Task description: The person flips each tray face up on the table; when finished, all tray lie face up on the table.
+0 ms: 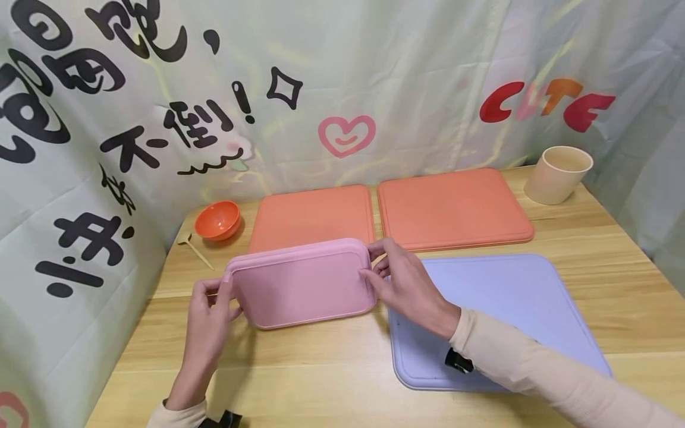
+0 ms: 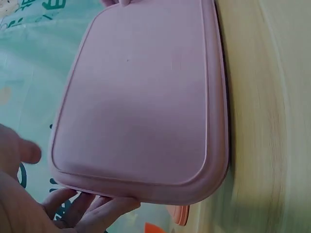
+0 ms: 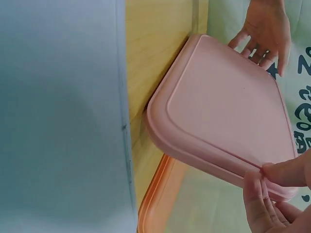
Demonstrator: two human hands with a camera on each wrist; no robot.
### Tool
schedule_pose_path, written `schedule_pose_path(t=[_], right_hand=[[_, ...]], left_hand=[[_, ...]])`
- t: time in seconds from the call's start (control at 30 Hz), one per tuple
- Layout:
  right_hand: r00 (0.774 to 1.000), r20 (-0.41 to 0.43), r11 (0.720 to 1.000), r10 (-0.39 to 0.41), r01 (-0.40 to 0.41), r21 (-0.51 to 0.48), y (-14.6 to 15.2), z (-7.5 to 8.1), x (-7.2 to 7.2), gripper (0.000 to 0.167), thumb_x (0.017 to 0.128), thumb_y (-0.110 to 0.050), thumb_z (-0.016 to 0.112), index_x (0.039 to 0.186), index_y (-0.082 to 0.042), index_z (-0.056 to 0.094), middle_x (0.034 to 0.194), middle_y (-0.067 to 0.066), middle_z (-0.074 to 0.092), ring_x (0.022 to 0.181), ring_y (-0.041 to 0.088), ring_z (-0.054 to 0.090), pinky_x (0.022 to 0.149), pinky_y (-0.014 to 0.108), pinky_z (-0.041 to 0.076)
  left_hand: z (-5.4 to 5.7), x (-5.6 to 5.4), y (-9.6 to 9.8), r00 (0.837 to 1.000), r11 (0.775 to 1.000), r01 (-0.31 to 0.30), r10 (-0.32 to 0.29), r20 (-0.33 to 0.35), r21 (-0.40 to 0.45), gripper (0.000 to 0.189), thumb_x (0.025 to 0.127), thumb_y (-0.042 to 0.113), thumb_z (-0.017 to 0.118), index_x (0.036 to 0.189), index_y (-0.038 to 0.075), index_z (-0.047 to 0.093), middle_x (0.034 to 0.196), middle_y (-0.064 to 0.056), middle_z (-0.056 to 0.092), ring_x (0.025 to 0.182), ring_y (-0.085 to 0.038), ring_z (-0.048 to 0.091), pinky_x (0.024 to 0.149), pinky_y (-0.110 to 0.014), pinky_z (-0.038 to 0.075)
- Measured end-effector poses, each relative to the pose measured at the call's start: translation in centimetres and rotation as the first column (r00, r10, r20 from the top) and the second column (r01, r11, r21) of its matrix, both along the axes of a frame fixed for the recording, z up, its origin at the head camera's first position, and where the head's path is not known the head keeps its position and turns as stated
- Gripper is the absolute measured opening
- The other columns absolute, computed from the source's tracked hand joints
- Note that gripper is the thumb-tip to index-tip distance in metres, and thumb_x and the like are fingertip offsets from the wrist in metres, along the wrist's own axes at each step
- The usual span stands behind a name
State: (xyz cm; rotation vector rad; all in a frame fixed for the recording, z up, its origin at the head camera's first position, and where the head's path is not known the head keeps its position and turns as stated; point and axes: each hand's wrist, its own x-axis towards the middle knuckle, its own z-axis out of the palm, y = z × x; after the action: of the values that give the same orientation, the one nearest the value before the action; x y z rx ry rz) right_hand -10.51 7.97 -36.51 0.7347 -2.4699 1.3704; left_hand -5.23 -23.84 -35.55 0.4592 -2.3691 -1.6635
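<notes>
A pink rectangular board (image 1: 305, 288) with rounded corners and a raised border stands tilted up over the middle of the table. My right hand (image 1: 409, 285) pinches its right end, thumb on the near face, as the right wrist view also shows beside the board (image 3: 228, 97). At the other end is my left hand (image 1: 207, 321). In the left wrist view its fingers (image 2: 109, 213) meet the edge of the board (image 2: 131, 102), while the thumb stays apart from it. The pink board's lower edge appears to be at the tabletop.
A blue board (image 1: 497, 321) lies under my right forearm. Two orange boards (image 1: 316, 217) (image 1: 455, 208) lie at the back, the left one partly hidden. An orange bowl (image 1: 217, 220) and a small wooden spoon (image 1: 198, 252) are at back left; a beige cup (image 1: 556, 178) stands back right.
</notes>
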Motion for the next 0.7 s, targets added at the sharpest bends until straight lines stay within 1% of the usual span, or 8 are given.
schedule_pose_path(t=[0.07,0.13,0.3,0.43,0.53,0.6,0.7], right_hand=[[1.000,-0.009,1.000,0.013,-0.013,-0.008,0.1,0.0,0.1,0.035,0.085,0.001,0.079,0.112,0.000,0.057,0.102,0.010,0.066,0.075,0.012,0.068,0.068,0.025,0.058],[0.999,-0.015,0.999,0.031,-0.031,-0.016,0.1,0.0,0.2,0.032,0.086,0.002,0.078,0.109,-0.001,0.056,0.099,0.008,0.066,0.076,0.013,0.069,0.069,0.025,0.058],[0.995,-0.026,0.995,0.096,-0.097,-0.031,0.3,0.0,0.7,0.027,0.087,0.006,0.075,0.103,-0.005,0.056,0.092,0.001,0.069,0.077,0.014,0.070,0.070,0.025,0.058],[0.991,-0.014,0.990,0.133,-0.134,-0.042,0.5,-0.1,0.9,0.028,0.086,0.009,0.074,0.099,-0.007,0.056,0.090,-0.001,0.069,0.077,0.015,0.069,0.071,0.024,0.058],[0.989,0.007,0.988,0.146,-0.146,-0.048,0.7,-0.2,1.0,0.027,0.085,0.010,0.074,0.097,-0.008,0.057,0.090,-0.002,0.068,0.077,0.016,0.070,0.071,0.024,0.058],[0.987,0.013,0.986,0.161,-0.160,-0.044,0.7,-0.2,1.0,0.026,0.085,0.011,0.074,0.095,-0.008,0.058,0.090,-0.002,0.068,0.077,0.017,0.071,0.070,0.024,0.058],[0.981,0.011,0.981,0.194,-0.193,-0.025,0.8,-0.3,1.1,0.026,0.085,0.011,0.074,0.093,-0.008,0.059,0.090,-0.002,0.068,0.077,0.014,0.070,0.069,0.023,0.058]], left_hand=[[0.1,0.0,0.0,1.000,0.997,-0.020,0.021,-0.021,0.070,0.040,0.108,0.037,0.045,0.115,-0.001,0.044,0.118,-0.012,0.048,0.100,-0.015,0.056,0.075,-0.022,0.059],[0.1,0.1,0.0,0.998,0.991,-0.042,0.048,-0.041,0.131,0.036,0.109,0.036,0.044,0.108,0.001,0.043,0.114,-0.008,0.050,0.098,-0.014,0.058,0.074,-0.022,0.059],[0.1,0.2,-0.1,0.993,0.966,-0.080,0.100,-0.069,0.245,0.034,0.109,0.032,0.045,0.098,0.000,0.043,0.103,-0.001,0.055,0.093,-0.012,0.060,0.072,-0.024,0.060],[0.0,0.1,-0.2,0.990,0.946,-0.087,0.118,-0.079,0.313,0.032,0.109,0.026,0.045,0.093,-0.002,0.042,0.101,-0.001,0.053,0.092,-0.013,0.059,0.075,-0.026,0.060],[0.0,0.1,-0.2,0.988,0.931,-0.086,0.125,-0.087,0.356,0.030,0.109,0.020,0.045,0.090,-0.003,0.042,0.100,-0.003,0.050,0.090,-0.014,0.058,0.077,-0.029,0.061],[0.0,0.1,-0.3,0.987,0.919,-0.084,0.130,-0.095,0.384,0.028,0.108,0.017,0.045,0.089,-0.003,0.043,0.098,-0.005,0.052,0.089,-0.015,0.059,0.079,-0.032,0.061],[0.1,0.2,-0.6,0.987,0.908,-0.074,0.127,-0.102,0.412,0.023,0.108,0.012,0.045,0.090,-0.003,0.048,0.096,-0.006,0.059,0.090,-0.017,0.063,0.080,-0.034,0.061]])
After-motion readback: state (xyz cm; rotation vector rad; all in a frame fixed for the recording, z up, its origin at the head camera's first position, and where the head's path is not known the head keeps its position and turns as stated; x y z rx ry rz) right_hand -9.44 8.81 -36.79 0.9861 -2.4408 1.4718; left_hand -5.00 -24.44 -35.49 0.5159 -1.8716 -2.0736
